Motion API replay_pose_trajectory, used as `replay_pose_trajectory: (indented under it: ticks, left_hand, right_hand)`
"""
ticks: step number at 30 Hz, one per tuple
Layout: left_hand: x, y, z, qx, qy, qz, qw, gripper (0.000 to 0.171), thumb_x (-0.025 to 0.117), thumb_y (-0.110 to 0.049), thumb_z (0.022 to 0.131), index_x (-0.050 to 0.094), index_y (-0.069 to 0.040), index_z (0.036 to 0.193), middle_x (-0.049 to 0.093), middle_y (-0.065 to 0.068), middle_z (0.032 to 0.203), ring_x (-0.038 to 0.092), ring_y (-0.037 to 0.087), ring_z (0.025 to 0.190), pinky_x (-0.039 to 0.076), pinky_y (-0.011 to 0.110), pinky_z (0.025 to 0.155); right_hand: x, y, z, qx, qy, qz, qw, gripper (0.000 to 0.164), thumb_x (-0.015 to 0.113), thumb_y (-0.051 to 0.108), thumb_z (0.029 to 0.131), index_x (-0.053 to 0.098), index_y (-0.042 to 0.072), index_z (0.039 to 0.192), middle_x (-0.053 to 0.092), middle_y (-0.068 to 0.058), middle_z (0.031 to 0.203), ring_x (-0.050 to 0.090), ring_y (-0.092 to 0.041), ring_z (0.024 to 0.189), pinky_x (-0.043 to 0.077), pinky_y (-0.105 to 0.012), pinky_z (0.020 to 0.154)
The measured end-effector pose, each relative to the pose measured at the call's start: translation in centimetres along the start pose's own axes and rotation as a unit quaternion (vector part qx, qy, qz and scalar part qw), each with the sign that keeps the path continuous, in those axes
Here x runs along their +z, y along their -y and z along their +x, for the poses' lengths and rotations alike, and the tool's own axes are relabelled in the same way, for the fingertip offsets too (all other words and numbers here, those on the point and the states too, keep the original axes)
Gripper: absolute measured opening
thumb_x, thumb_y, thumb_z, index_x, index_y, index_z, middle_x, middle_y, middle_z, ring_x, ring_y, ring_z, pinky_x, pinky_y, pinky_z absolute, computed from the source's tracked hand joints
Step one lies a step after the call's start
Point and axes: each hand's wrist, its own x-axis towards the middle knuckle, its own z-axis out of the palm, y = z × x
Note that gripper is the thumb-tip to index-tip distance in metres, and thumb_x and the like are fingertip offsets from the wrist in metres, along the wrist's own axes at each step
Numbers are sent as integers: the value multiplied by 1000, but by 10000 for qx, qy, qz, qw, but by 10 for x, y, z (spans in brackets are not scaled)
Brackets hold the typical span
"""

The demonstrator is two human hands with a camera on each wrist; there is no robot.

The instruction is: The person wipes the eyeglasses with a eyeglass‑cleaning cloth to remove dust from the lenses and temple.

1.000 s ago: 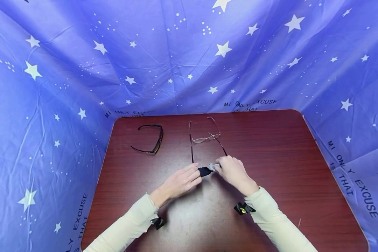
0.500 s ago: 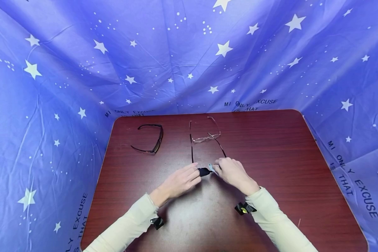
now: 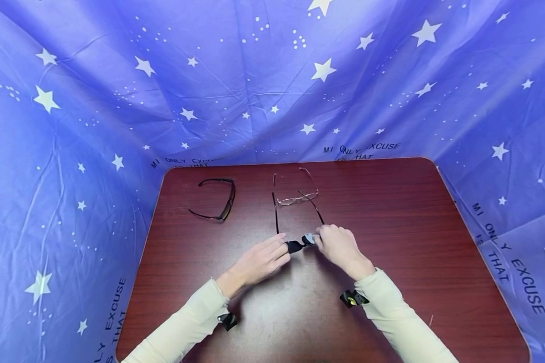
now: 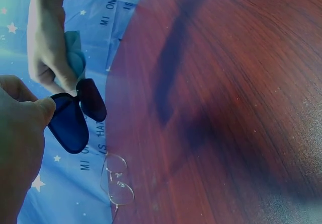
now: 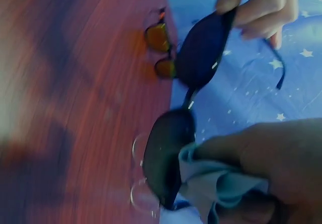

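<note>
A pair of dark sunglasses (image 3: 294,246) is held up over the table, its temples extended away from the person. My left hand (image 3: 260,261) pinches the left end of the frame between thumb and fingers. At the other end, my right hand (image 3: 340,250) grips a light blue cloth (image 5: 204,171) bunched against the right lens. Both dark lenses show in the right wrist view, the left lens (image 5: 201,53) bare and the right lens (image 5: 168,148) partly covered by the cloth. Fingers of the right hand hide that side's hinge.
Behind the hands, thin-rimmed eyeglasses (image 3: 290,201) lie on the dark red wooden table (image 3: 390,217) with temples unfolded. Black-framed sunglasses (image 3: 229,206) rest at the back left. A blue star-patterned curtain (image 3: 254,75) surrounds the table's back and sides.
My right hand has shifted slightly right with the cloth, and more of the cloth and right lens now shows. My left hand stays nearly still, holding the sunglasses.
</note>
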Motion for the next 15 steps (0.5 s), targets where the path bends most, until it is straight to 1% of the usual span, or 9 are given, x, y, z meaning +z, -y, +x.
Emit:
replay_pose_trajectory:
  ticks: [3, 5, 8, 10, 13, 15]
  left_hand:
    - [0, 0, 0, -73, 7, -43, 10000, 23, 41, -5, 101, 63, -9, 95, 62, 4, 98, 66, 21, 101, 37, 38, 121]
    - [0, 0, 1, -87, -5, -43, 10000, 23, 42, -5, 100, 64, -8, 95, 62, 4, 99, 66, 21, 102, 38, 38, 120]
    - [0, -1, 1, -85, 10, -32, 10000, 16, 48, -6, 98, 64, -9, 95, 62, 4, 98, 66, 21, 102, 38, 38, 120]
    - [1, -1, 0, -82, 46, -9, 10000, 13, 51, -7, 96, 63, -9, 94, 61, 4, 97, 65, 21, 100, 38, 38, 120]
    - [1, -2, -2, -99, 126, 42, 9999, 14, 50, -8, 97, 63, -9, 93, 61, 3, 96, 64, 20, 99, 37, 38, 121]
    - [0, -2, -2, -140, 160, 25, 9998, 14, 50, -8, 97, 63, -10, 93, 61, 3, 96, 64, 20, 100, 36, 37, 121]
  right_hand:
    - [-1, 7, 1, -72, 29, 306, 9995, 17, 65, 21, 95, 71, 15, 80, 70, -5, 80, 69, -33, 71, 50, -48, 54]
    - [-2, 10, 2, -62, 40, 364, 9993, 16, 65, 23, 96, 74, 15, 86, 72, -5, 84, 70, -33, 73, 50, -48, 55]
    - [-3, 6, 3, 64, 90, 282, 9995, 18, 63, 20, 97, 72, 15, 82, 70, -4, 80, 67, -32, 68, 49, -47, 53]
    - [-3, 1, 5, 178, 108, 153, 9997, 22, 63, 18, 96, 67, 16, 75, 65, -4, 73, 64, -31, 63, 47, -47, 50]
    - [-2, -3, 5, 279, 69, -23, 9996, 27, 64, 15, 95, 60, 16, 68, 62, -4, 68, 64, -31, 61, 46, -48, 49]
    - [-1, -3, 5, 256, 73, -24, 9996, 30, 64, 15, 95, 56, 17, 66, 61, -4, 67, 64, -32, 61, 47, -48, 50]
